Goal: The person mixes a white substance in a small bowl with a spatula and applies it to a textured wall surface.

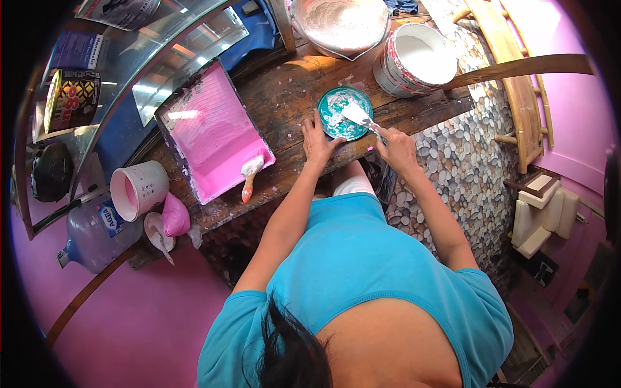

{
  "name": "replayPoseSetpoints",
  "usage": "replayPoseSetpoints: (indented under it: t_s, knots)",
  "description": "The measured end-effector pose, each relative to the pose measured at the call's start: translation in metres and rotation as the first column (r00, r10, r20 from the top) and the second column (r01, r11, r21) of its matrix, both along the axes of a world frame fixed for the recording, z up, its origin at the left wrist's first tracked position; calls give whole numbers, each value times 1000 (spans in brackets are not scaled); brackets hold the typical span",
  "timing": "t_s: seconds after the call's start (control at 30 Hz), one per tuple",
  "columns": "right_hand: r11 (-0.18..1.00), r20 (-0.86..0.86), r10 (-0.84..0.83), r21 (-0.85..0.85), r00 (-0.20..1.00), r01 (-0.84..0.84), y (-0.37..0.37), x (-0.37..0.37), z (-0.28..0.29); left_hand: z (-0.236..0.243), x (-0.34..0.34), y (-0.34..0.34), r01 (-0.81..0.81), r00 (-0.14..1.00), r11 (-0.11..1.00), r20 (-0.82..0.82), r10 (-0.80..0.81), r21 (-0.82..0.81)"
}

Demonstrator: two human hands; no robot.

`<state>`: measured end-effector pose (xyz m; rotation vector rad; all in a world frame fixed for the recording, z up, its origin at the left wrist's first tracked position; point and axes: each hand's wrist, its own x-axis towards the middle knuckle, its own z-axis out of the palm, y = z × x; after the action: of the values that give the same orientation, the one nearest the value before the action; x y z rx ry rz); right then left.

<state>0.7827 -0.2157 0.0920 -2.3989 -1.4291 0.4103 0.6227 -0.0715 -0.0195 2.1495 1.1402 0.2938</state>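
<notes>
A round teal-green lid [326, 129] lies on the wooden table near its front edge, with thick white paste smeared over its inside. My left hand [317, 143] grips the lid's rim, fingers along the left side and thumb at the near edge. In my right hand [396, 150] is a putty knife [356, 114], its handle wrapped by my closed fingers. Its paste-coated blade points left and lies over the lid, in the white paste. Whether the blade presses on the bottom, I cannot tell.
Left of the lid sits a paint tray [220, 139] of pink paint, a paintbrush [250, 176] resting at its near edge. Behind stand a white bucket [417, 59] and a basin of pale powder [341, 24]. A white pail [137, 187] and a water jug [100, 233] are far left.
</notes>
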Motion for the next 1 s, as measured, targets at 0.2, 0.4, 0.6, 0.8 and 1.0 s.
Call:
replayPoseSetpoints:
  t_s: [0.2,0.4,0.6,0.8,1.0]
  knots:
    - [1000,-18,0,-22,1000,0,-21,-20,-3,-1,0,-1,-1,1000,1000,-2,1,15]
    - [999,-53,-19,35,998,21,0,-19,-1,0,0,-1,10,1000,996,-3,-10,90]
    - [998,-37,-30,57,999,32,34,-13,-22,2,2,-1,19,1000,998,-2,-19,57]
    - [999,-20,9,-39,1000,-10,19,-8,-18,1,1,0,-3,1000,999,5,3,32]
    - [999,-52,-38,8,998,39,38,-7,-7,4,1,0,5,1000,1000,-9,-5,-18]
